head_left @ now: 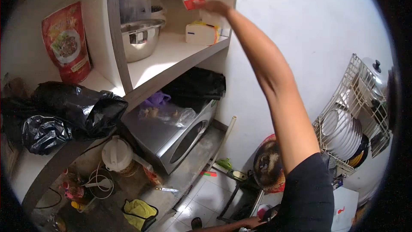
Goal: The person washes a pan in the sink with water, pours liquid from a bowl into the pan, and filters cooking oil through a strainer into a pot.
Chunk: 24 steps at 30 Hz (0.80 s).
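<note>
Red-and-white packet [192, 1]: seen at top centre of the frame, inside the open shelf compartment [174, 45], above its floor. The packet is met at its right end by the fingers of the right hand [215, 7], reached in from the right with the arm raised. Hand blurred; fingers partly bent, palm downward. Whether the packet is gripped or only touched cannot be told.

Left hand [254, 222]: noted at the bottom edge, right of centre, beside a small red-and-white round item [263, 211]. Hand partly cut off and shadowed; finger opening and any hold cannot be told.

Same compartment: a pale yellow-and-white block-shaped pack [201, 34] is placed below the packet, near the right end; a steel bowl [141, 43] is set at the left.

Upper left: a red food pouch [66, 43] is stood upright in the adjoining compartment. Below it, black plastic bags [77, 107] are heaped.

Centre, under the shelf: a grey front-loading machine [171, 124] is topped with a purple bag [156, 99] and a clear bag [185, 117].

Lower left: a white lidded pot [116, 154], a knife [167, 189] and a yellow cloth [139, 214] are seen.

Right: white plates [339, 131] are held in a wire rack [343, 90] near the wall.
</note>
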{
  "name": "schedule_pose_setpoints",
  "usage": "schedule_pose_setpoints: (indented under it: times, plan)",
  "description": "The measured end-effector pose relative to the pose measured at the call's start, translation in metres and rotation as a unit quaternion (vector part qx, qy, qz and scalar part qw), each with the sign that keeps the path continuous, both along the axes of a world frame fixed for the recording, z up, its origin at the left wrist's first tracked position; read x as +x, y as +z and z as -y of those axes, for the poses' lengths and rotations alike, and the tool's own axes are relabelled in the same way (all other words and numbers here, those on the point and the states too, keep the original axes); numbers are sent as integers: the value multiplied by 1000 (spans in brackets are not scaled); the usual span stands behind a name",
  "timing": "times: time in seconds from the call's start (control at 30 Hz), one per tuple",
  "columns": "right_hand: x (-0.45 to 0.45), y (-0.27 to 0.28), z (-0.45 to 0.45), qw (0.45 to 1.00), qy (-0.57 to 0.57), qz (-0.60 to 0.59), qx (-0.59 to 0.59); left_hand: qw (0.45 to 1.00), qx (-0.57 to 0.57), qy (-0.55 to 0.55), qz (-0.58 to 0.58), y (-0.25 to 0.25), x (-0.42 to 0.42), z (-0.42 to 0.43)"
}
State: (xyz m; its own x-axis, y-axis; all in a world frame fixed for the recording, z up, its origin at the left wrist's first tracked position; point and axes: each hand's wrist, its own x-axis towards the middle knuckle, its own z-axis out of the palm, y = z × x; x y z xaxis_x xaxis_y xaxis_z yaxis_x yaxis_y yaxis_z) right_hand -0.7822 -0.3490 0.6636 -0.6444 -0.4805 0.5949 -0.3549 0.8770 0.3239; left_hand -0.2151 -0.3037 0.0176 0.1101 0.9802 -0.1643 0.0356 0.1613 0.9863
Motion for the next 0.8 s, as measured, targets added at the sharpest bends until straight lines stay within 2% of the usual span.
schedule_pose_setpoints:
  times: [0.03,0.07,0.1,0.17,0.2,0.23,0.27,0.33,0.37,0.4,0.43,0.47,0.5,0.53,0.57,0.6,0.63,0.67,0.7,0.73,0.8]
  plan:
    - [9,-11,8,998,-38,0,57,1000,1,0,-4,-1,-1,1]
    - [12,-17,16,996,-60,-5,63,1000,1,0,-7,-3,0,3]
    - [2,-17,21,991,-87,21,-101,1000,3,0,-11,-4,1,3]
    - [-12,-8,21,958,-114,49,-260,1000,10,-1,-21,-7,3,3]
    - [-15,3,19,893,25,4,-449,999,14,-1,-32,-6,3,5]
    - [-14,13,16,775,159,-41,-610,1000,15,-12,-15,-21,7,-4]
    - [-10,25,8,776,153,-40,-610,1000,14,-23,3,-35,12,-12]
    - [5,47,-15,606,325,72,-723,999,-20,2,50,-99,48,-45]
    - [3,50,-35,654,356,111,-658,996,-46,11,74,-5,21,0]
    - [34,49,-44,696,384,144,-590,992,-100,-79,-9,-14,19,-15]
    - [64,43,-49,685,383,149,-601,997,-69,-40,4,-25,30,-12]
    - [69,31,-65,711,367,194,-568,999,-37,-2,15,-2,32,3]
    - [111,-6,-75,705,525,207,-430,999,-3,33,24,26,33,19]
    - [153,-32,-78,713,499,199,-450,989,-68,-53,-119,48,26,11]
    - [208,-52,-69,773,373,232,-458,984,-90,-51,-144,-8,47,-10]
    - [262,-80,-69,811,235,271,-462,991,-10,56,-120,20,51,4]
    - [314,-116,-79,830,219,238,-455,987,-70,12,-142,48,48,4]
    - [368,-135,-92,845,121,314,-415,990,-49,30,-127,29,60,0]
    - [420,-151,-106,848,43,379,-367,996,-11,54,-73,31,66,-1]
    - [455,-176,-128,846,49,401,-349,997,28,74,-19,34,72,-2]
    - [529,-204,-162,783,9,487,-388,995,-97,6,-30,24,77,-12]
